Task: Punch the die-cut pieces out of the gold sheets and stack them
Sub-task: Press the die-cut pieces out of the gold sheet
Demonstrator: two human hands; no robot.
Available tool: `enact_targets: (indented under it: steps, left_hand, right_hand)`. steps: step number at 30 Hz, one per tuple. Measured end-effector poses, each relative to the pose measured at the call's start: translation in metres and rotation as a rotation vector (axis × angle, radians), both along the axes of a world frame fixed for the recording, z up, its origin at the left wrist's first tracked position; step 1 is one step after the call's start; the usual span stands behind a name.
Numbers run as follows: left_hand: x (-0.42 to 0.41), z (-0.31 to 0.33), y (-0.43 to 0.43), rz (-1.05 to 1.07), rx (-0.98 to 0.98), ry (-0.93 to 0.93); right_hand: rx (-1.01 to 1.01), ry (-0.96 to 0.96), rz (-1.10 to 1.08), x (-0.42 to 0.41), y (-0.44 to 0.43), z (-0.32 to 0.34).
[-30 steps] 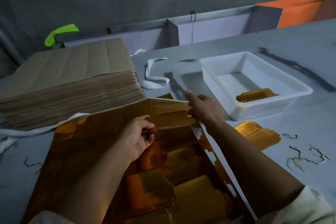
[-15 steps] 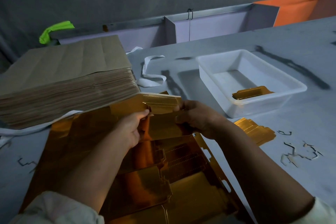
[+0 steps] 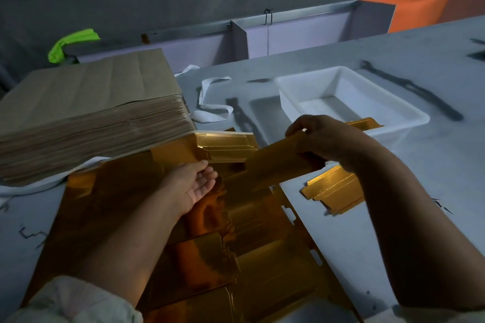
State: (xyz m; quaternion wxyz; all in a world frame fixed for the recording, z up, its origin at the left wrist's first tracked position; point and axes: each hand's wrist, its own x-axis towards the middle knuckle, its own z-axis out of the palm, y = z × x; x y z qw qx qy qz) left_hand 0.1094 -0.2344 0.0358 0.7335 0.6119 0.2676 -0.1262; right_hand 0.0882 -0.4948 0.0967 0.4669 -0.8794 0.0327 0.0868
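A large gold die-cut sheet (image 3: 126,191) lies on the grey table in front of me. My right hand (image 3: 322,136) grips a long gold piece (image 3: 278,168) by its right end and holds it lifted above the sheet. My left hand (image 3: 195,183) hovers palm-up over the sheet with relaxed fingers, holding nothing. A small stack of punched gold pieces (image 3: 333,191) lies on the table under my right forearm. Another gold piece (image 3: 367,123) lies inside the white tray (image 3: 409,115).
A thick pile of brown-backed sheets (image 3: 86,113) sits at the left. White strapping (image 3: 210,107) lies behind the gold sheet. Small offcuts (image 3: 31,233) dot the table. A grey partition wall (image 3: 288,37) runs along the back.
The gold piece has come free of the sheet and my right hand has carried it up and to the right. My left hand let go and opened.
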Motion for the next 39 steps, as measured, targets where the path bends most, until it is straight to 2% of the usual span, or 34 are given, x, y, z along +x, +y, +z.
enact_targets:
  steps: [12,19,22,26,30,34,39]
  left_hand:
    - [-0.010,-0.001,-0.004,-0.023,0.039,-0.006]
    - [-0.015,-0.001,-0.005,-0.034,0.043,-0.015]
    - [-0.016,0.000,-0.004,-0.038,0.044,-0.030]
    - [-0.014,0.000,-0.003,-0.039,0.041,-0.048]
    - [-0.010,0.001,-0.002,-0.045,0.029,-0.056]
    - [-0.006,0.000,0.000,-0.050,0.031,-0.055]
    - [0.001,-0.002,0.004,-0.068,0.039,-0.071]
  right_hand:
    - [-0.626,0.035,-0.048,-0.029,-0.041,-0.002]
    - [-0.760,0.014,-0.174,-0.042,-0.042,-0.005]
    - [-0.838,-0.057,-0.218,-0.045,-0.038,0.000]
    - [-0.804,-0.207,-0.188,-0.042,-0.015,0.008]
    - [-0.640,-0.262,0.074,-0.026,0.034,-0.005]
    - [-0.666,-0.322,0.274,-0.001,0.082,-0.041]
    - [-0.692,-0.428,0.297,0.022,0.118,-0.065]
